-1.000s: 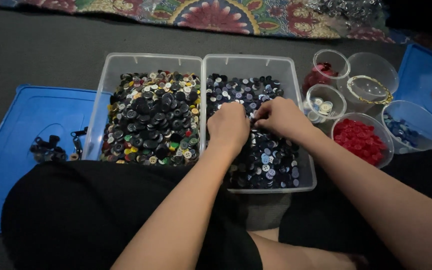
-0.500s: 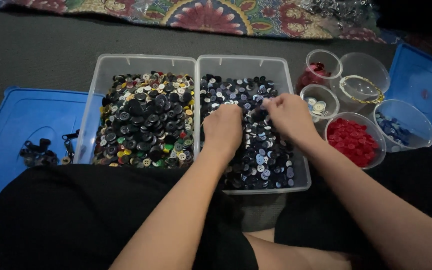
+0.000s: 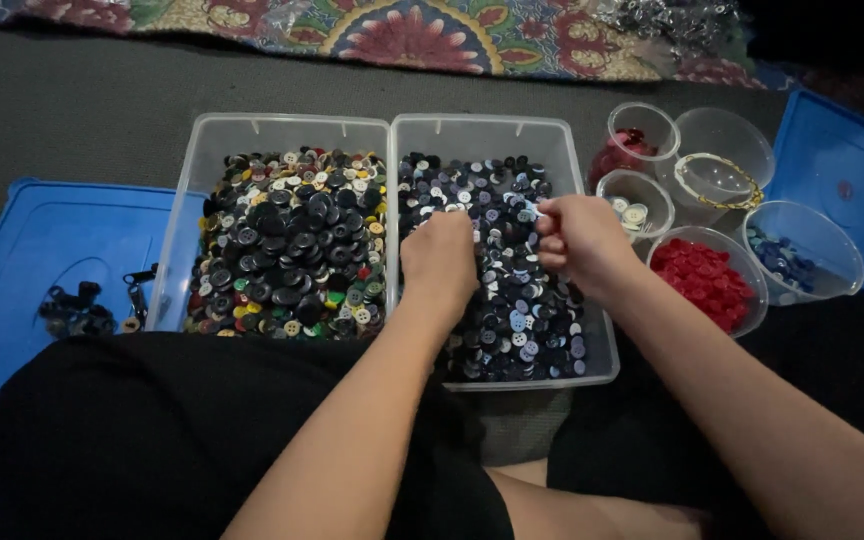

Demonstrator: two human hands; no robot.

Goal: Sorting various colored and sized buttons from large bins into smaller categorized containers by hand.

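My left hand (image 3: 439, 262) lay flat steadying the dark buttons (image 3: 512, 300) in the right-hand bin (image 3: 597, 365), grip spread; my right hand (image 3: 577, 240) pinched one pale button (image 3: 535, 211) clear.

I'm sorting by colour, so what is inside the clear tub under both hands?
The right tub holds mostly dark and blue buttons. The left hand and right hand cover some.

No packages, labels, signs or screens show here; the only containers are unmarked clear plastic bins (image 3: 492, 130) and cups (image 3: 722, 160) holding loose buttons, with plain blue lids (image 3: 32, 250) lying flat on the floor at either side.
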